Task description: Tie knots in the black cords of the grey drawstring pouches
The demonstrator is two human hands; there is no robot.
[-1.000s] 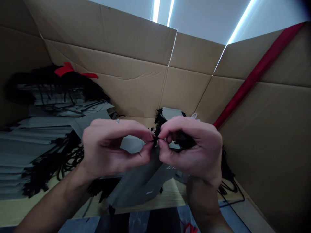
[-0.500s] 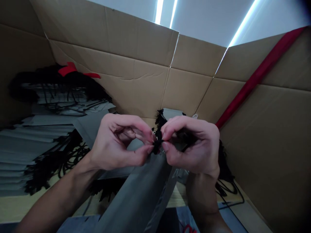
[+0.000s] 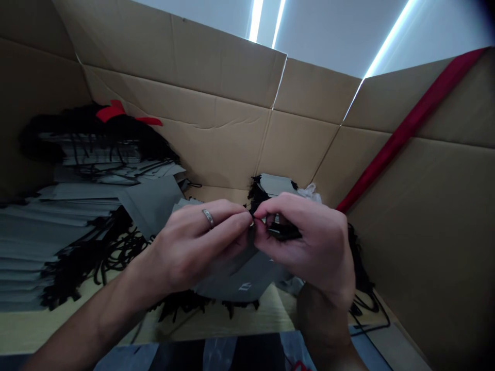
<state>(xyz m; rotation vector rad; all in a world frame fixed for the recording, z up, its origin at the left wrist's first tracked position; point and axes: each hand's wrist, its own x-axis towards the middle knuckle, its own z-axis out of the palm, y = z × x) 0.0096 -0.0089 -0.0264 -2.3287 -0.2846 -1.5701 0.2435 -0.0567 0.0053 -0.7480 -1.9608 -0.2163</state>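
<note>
My left hand (image 3: 209, 239), with a ring on one finger, is closed in a pinch, its back turned toward me. My right hand (image 3: 309, 234) pinches from the other side, thumb against forefinger. The fingertips of both hands meet at a black cord (image 3: 252, 212), mostly covered by the fingers. More black cord shows inside the curl of my right hand. Below the hands is a flat grey piece, bag-like, with a small white mark (image 3: 244, 287); whether the cord belongs to it I cannot tell.
Stacks of grey pieces (image 3: 23, 247) with black cords lie left, red strips (image 3: 112, 111) on the rear stack. A smaller grey stack (image 3: 275, 183) and clear plastic (image 3: 310, 193) stand behind my hands. Cardboard walls (image 3: 216, 139) enclose the wooden table (image 3: 266, 312); a red band (image 3: 410, 129) crosses the right wall.
My left hand has rolled over so its back now shows. The long grey piece that hung down toward me from the pinched cord no longer hangs there. Both hands stay together at the cord.
</note>
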